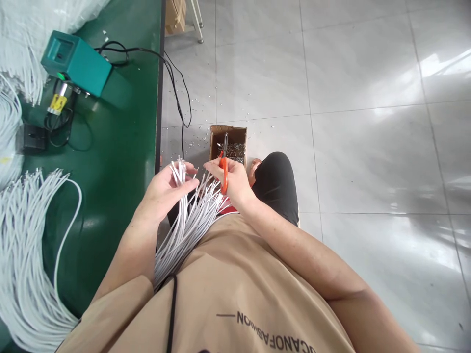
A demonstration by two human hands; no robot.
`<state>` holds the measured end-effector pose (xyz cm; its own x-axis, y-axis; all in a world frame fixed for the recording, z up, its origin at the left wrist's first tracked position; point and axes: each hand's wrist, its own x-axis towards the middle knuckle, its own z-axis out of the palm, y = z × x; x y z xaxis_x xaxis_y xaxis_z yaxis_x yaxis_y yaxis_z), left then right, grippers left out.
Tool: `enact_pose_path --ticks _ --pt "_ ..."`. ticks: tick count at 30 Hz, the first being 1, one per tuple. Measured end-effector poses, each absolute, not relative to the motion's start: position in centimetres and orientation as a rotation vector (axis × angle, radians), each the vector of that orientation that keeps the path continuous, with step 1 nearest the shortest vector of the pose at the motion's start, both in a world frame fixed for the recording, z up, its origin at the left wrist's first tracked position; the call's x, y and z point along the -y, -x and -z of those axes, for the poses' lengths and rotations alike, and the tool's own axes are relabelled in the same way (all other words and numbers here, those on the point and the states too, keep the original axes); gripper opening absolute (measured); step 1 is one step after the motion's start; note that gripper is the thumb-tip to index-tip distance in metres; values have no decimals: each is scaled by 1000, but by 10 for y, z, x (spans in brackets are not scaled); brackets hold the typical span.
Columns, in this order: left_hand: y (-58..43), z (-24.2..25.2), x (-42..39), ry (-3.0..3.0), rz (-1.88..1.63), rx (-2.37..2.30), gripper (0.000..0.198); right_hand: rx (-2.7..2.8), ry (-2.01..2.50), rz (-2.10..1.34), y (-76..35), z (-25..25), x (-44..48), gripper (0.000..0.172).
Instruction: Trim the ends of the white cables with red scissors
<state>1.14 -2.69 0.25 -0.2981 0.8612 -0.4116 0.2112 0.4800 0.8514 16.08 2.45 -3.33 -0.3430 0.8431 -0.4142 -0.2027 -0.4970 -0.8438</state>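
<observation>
A thick bundle of white cables (200, 208) lies across my lap with its cut ends pointing away from me. My left hand (167, 189) is closed around several of these cables, and their tips stick up past the fingers. In my right hand (235, 179) is a pair of scissors with orange handles (224, 179), its dark blades pointing forward. The thumb and forefinger of that hand pinch together near the loose cable ends; whether they also hold a cable is too small to tell. Both hands are close together over the lap.
A cardboard box (228, 128) with small scraps inside stands on the floor just beyond my hands. Bits are scattered on the tiles (265, 88). On the green table (106, 206) at left are a teal device (79, 63), black cords (147, 49) and more white cables (25, 245).
</observation>
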Motion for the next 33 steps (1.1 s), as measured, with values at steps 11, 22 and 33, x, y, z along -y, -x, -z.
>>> enact_pose_path --ticks 11,22,33 --pt "-23 8 28 -904 -960 -1850 40 1896 1333 -1180 -183 46 -25 22" --pt "-23 10 30 -815 -946 -1883 39 2561 1277 -530 -192 51 -23 29" --pt "-11 0 29 -859 -857 -1726 36 1737 1217 -1327 -177 40 -25 24"
